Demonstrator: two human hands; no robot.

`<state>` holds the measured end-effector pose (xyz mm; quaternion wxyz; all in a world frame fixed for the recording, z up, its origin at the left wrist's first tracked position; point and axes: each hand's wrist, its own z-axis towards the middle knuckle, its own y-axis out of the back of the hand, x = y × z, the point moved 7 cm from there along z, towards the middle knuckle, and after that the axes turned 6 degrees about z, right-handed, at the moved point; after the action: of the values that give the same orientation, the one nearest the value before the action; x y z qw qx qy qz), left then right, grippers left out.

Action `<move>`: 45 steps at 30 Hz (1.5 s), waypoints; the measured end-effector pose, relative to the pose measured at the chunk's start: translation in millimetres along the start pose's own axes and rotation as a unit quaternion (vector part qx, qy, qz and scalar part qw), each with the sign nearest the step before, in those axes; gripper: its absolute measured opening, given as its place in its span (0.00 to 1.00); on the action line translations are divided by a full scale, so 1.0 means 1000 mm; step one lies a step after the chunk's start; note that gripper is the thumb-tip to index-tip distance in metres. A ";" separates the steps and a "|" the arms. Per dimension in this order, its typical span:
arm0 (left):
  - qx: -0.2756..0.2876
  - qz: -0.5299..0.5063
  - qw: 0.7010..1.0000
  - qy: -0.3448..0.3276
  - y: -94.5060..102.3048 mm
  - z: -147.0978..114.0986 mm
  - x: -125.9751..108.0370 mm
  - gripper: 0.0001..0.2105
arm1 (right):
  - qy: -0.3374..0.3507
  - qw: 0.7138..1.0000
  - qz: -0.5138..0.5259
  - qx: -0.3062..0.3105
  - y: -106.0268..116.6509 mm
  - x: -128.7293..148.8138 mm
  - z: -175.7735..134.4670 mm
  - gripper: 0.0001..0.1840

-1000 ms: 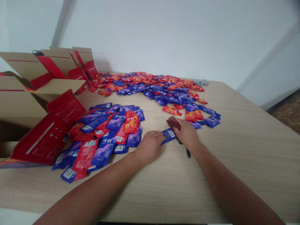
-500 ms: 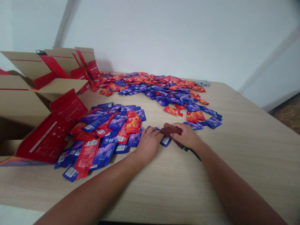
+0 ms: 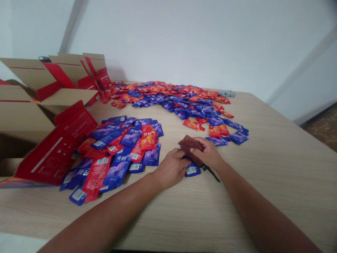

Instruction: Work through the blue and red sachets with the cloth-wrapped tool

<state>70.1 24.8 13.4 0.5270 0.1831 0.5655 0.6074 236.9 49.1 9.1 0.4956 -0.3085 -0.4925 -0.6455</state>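
Note:
In the middle of the table, my right hand [image 3: 209, 154] is closed round a brown cloth [image 3: 191, 147], with a dark strap-like piece [image 3: 212, 174] trailing from it. The cloth lies over a blue sachet [image 3: 192, 170], whose lower end with a white barcode label shows. My left hand [image 3: 172, 168] has its fingers curled on that sachet's left side, close against the cloth; its fingertips are partly hidden. Left of it spreads a pile of blue and red sachets [image 3: 122, 135], overlapping one another.
Open cardboard boxes [image 3: 71, 96] with red flaps stand along the left side. A long heap of red and blue sachets [image 3: 181, 100] lies towards the wall. Several loose blue sachets [image 3: 238, 137] are to the right. A grey cloth [image 3: 228, 93] sits at the far end.
The blue sachet has moved slightly towards me, and its lower end now sits below the cloth. The cloth has turned and spread over it. My left hand has shifted right, with its fingers more curled.

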 end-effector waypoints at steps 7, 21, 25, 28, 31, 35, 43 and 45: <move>0.014 0.043 0.998 0.040 0.000 -0.005 -0.005 0.25 | -0.002 0.999 -0.053 0.008 -0.008 0.002 -0.002 0.23; 0.014 0.102 0.994 0.038 -0.001 -0.004 0.001 0.10 | 0.055 0.982 -0.176 0.049 -0.016 0.006 -0.001 0.26; 0.010 0.117 0.993 0.033 0.001 -0.004 -0.002 0.09 | 0.054 0.969 -0.240 0.008 -0.010 -0.007 0.005 0.27; 0.021 0.136 0.990 0.033 -0.002 -0.003 -0.001 0.10 | 0.066 0.966 -0.247 -0.024 -0.004 -0.012 0.006 0.29; 0.027 0.157 0.987 0.032 -0.005 -0.003 -0.001 0.09 | 0.102 0.970 -0.221 0.004 -0.009 -0.004 0.003 0.32; 0.028 0.171 0.984 0.033 -0.007 -0.002 0.000 0.10 | 0.120 0.971 -0.189 0.078 -0.022 0.010 -0.003 0.30; 0.042 0.164 0.985 0.033 0.000 -0.001 -0.006 0.11 | 0.082 0.967 -0.238 0.027 -0.009 -0.010 0.007 0.31; 0.050 0.163 0.985 0.033 0.001 -0.002 -0.007 0.10 | 0.071 0.965 -0.252 0.003 -0.002 -0.016 0.009 0.32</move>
<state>71.1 18.2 16.3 0.3920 0.2786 0.5750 0.6619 239.5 62.6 -3.1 0.3516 -0.1262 -0.5195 -0.7685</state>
